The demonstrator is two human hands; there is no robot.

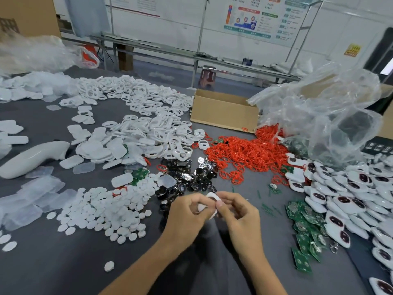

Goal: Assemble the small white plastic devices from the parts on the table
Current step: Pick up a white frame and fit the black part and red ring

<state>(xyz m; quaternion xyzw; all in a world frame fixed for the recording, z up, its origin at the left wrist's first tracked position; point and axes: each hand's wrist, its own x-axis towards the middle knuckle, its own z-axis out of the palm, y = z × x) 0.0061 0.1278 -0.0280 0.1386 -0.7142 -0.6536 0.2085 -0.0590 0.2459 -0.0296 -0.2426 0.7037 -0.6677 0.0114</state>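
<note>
Both hands meet above the grey table [63,262] near its front middle. My left hand [189,213] and my right hand [236,211] pinch one small white plastic shell [211,196] between their fingertips; most of the shell is hidden by fingers. Around them lie heaps of parts: white round discs [106,211], white shell frames [148,116], black and silver buttons [187,179], red rubber rings [244,152], green circuit boards [304,228] and assembled white devices [350,199] on the right.
An open cardboard box [223,111] stands behind the red rings. Crumpled clear plastic bags [323,116] rise at the right. A white handheld tool [32,158] lies at the left, beside translucent covers [32,199]. A stool and metal benches stand beyond the table.
</note>
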